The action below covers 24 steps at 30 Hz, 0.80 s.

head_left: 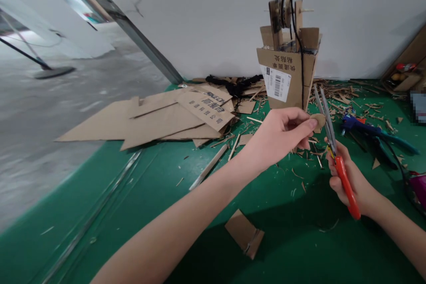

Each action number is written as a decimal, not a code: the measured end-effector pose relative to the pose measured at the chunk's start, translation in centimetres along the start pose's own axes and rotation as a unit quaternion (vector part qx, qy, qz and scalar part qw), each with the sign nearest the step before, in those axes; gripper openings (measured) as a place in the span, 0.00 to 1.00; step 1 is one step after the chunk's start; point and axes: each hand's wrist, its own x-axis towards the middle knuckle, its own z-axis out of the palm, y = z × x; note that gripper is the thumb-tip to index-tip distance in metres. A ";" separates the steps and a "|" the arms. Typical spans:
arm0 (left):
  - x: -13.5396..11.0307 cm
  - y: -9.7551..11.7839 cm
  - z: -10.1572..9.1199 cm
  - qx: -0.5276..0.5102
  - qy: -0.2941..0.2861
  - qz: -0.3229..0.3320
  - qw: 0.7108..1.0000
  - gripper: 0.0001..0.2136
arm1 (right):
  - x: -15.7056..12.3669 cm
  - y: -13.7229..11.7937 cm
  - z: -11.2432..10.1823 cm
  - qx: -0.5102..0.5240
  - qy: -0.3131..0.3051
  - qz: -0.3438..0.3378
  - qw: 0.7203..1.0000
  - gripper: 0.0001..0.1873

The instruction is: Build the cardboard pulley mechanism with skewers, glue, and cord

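Green is covering the table [159, 182] where I am working, and the surface is running back to a pale wall [206, 17]. Large cardboard sheets [173, 117] are lying in an overlapping pile at the far left, one of them showing dark printing. To the right of that pile, a cardboard box [291, 91] is standing close to the wall; two upright strips are rising from its open top and carrying a wheel [284, 11] between them, while a black cord [302, 75] is hanging down the front beside a white label [277, 83].

My left grip [282, 134] is reaching out in front of the box, and my right grip [346, 173] is curling around the handles of orange-handled scissors [344, 184]. Their blades are pointing up and away from me, standing slightly apart at the tips. Farther right, a blue-and-teal tool [361, 127] is lying on its side. A wooden strip [209, 166] is resting just beyond my left forearm, and a creased cardboard piece [239, 226] is lying between my forearms.

Smaller again, a cardboard disc [320, 120] is sitting pinched between my left thumb and fingers, right beside the blades; whether they are touching it, I cannot tell. Tiniest of all, brown scraps [336, 97] are littering the table around the box.
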 end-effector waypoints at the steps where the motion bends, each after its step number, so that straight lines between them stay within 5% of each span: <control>1: 0.0 0.0 0.0 0.000 0.001 0.005 1.000 0.11 | 0.0 -0.5 -0.2 0.002 -0.010 -0.004 1.000 0.46; 11: -0.3 0.6 -0.1 0.078 0.005 0.031 0.996 0.12 | -0.2 -1.9 -0.8 -0.022 -0.030 -0.068 0.997 0.44; 17: -0.1 -0.3 0.6 0.009 0.011 0.043 0.999 0.12 | -0.2 -1.3 -0.5 -0.022 -0.020 -0.036 0.999 0.46; 24: -0.1 0.2 0.1 0.080 0.012 0.039 0.996 0.12 | 0.2 -1.8 -1.2 -0.044 -0.045 -0.022 0.998 0.42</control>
